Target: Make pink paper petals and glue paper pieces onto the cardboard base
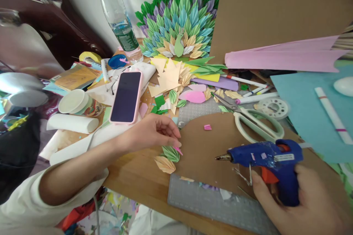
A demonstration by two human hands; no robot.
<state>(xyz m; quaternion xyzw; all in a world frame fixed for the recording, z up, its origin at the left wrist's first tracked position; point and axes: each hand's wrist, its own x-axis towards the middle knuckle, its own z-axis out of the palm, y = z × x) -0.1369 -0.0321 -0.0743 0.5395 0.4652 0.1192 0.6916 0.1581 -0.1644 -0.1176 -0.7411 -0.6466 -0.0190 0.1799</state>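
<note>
My right hand [311, 198] is wrapped around a blue hot glue gun [264, 156] with an orange trigger. Its metal nozzle points left above a brown cardboard sheet [198, 150]. With thumb and fingertips together, my left hand [161, 132] pinches a small pink paper piece [178, 150] by the cardboard's left edge. Just beneath it lie a pleated green paper leaf [170, 154] and a pleated pale orange leaf [165, 164]. Another small pink folded piece [207, 127] rests on the cardboard.
Green-handled scissors [257, 125] lie beside a white tape reel [273, 107]. A phone [125, 97], a tilted-looking water bottle [125, 36] and a paper cup [77, 102] stand or lie left. Behind is a paper peacock [179, 44]. A grey cutting mat [198, 198] shows under the cardboard.
</note>
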